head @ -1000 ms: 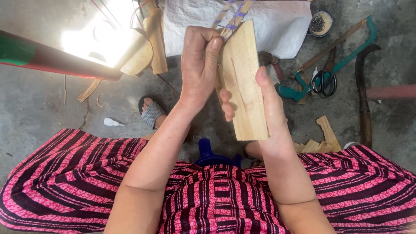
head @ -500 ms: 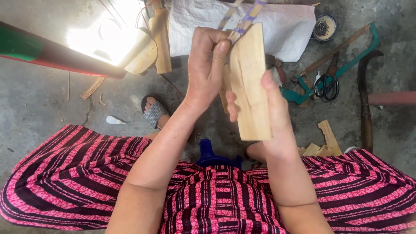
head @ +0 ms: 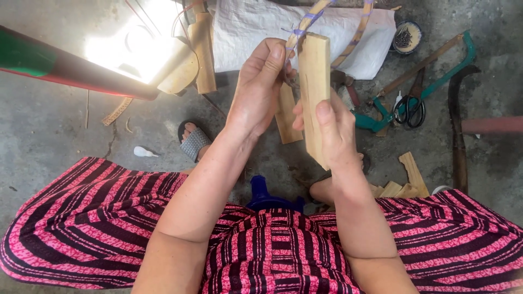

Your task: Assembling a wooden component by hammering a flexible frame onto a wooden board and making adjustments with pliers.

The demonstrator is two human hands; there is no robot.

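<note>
My right hand [head: 335, 128] is clenched around a long pale wooden block [head: 315, 92], held upright with its narrow edge toward me. My left hand [head: 259, 90] is closed beside it at nine o'clock, pinching a thin strip wrapped in purple and yellow [head: 305, 20] that curves away toward twelve. Behind them, a white woven sack [head: 245, 32] lies on the concrete floor [head: 49, 130]. At two o'clock a small round tin [head: 407, 37] holds dark nails. Black-handled scissors [head: 407, 109] and a green-framed saw [head: 430, 81] lie at three.
</note>
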